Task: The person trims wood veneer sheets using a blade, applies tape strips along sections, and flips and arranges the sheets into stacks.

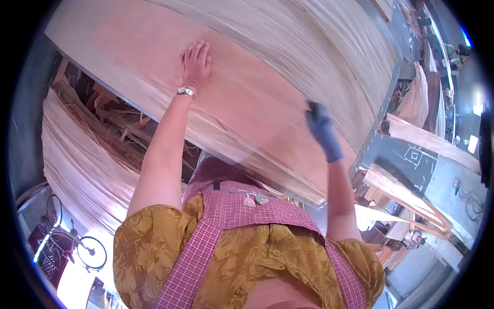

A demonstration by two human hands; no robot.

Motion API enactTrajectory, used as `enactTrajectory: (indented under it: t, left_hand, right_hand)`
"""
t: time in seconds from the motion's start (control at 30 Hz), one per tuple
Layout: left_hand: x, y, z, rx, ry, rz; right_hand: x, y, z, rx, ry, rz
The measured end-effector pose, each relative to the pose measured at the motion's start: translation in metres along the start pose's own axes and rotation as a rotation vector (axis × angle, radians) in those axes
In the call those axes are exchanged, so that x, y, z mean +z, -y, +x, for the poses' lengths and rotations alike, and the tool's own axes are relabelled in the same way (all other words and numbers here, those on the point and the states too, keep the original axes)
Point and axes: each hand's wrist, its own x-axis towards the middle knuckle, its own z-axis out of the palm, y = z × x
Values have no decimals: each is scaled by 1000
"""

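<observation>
Three risks, nearest first. Apron, lower centre: sits close to the sheet edges; leaning in could snag or chip one. Left hand, upper left of centre: fingers slightly apart, flat on the reddish sheet, clamped on nothing; uneven pressure could crease or split the sheet, and the wristwatch could scrape it. Right hand, right of centre: blurred; finger state cannot be told, nor whether the dark shape at its tip is held; a fast stroke could drag the sheet askew or tear its edge.

Counts, near to far. Apron: one, checked. Hands: two, one bare, one in a blue glove. Wristwatch: one. Reddish sheet: one, running diagonally from upper left to lower right. Pale sheets around it: several, overlapping, uncountable. Torn strips, left: many. Bicycle, lower left: one.
</observation>
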Motion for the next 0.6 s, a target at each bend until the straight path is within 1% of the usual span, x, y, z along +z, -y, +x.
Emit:
enactTrajectory:
  t: [0.03, 0.1, 0.17, 0.23, 0.27, 0.37, 0.47, 0.5, 0.57, 0.6]
  left_hand:
    - [-2, -2, -1, -15, 5, -34]
    - [-4, -1, -2, -40, 14, -102]
    - [-1, 2, -2, -55, 18, -110]
    - [-1, 5, -3, -66, 31, -140]
    - [-3, 7, -4, -68, 40, -164]
    - [-8, 7, -3, -73, 76, -169]
    - [-11, 3, -2, -92, 72, -168]
    - [-11, 4, -3, -99, 63, -171]
    - [-10, 4, -3, -106, 94, -143]
    - [-8, 3, -4, -108, 115, -135]
  right_hand:
    - [23, 35, 23, -124, 3, 54]
    - [66, 86, 55, -208, 69, 140]
    - [103, 134, 85, -71, 359, -335]
    - [125, 164, 109, -19, 380, -438]
    - [134, 173, 117, 6, 391, -490]
    - [152, 185, 133, 109, 427, -497]
    - [158, 187, 130, 133, 427, -548]
    - [160, 185, 130, 127, 420, -522]
    - [161, 183, 130, 126, 408, -467]
    - [161, 182, 129, 92, 407, -508]
